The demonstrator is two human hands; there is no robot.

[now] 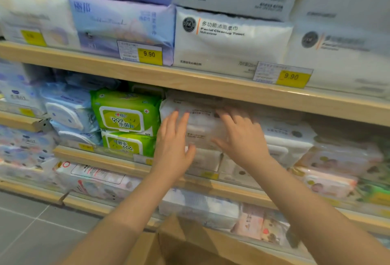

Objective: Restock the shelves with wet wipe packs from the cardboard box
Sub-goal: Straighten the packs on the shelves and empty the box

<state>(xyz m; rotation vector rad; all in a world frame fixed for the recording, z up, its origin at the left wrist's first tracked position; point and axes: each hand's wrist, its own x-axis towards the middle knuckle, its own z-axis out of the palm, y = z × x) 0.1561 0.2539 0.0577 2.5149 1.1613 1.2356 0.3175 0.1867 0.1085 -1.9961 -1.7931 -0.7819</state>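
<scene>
- While the white wet wipe pack [200, 121] sits on the stack on the middle shelf [101, 159], just right of the green 99.9 pack [126, 113], both palms should push it back evenly.
- Left hand [172, 138] and right hand [240, 138] lie flat on its front, fingers straight, clamping nothing.
- Its long axis runs left-right along the shelf, label facing out.

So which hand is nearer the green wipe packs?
Left. The left hand lies flat on the white pack, right beside the green wipe packs. The right hand presses the same white pack further from them.
</scene>
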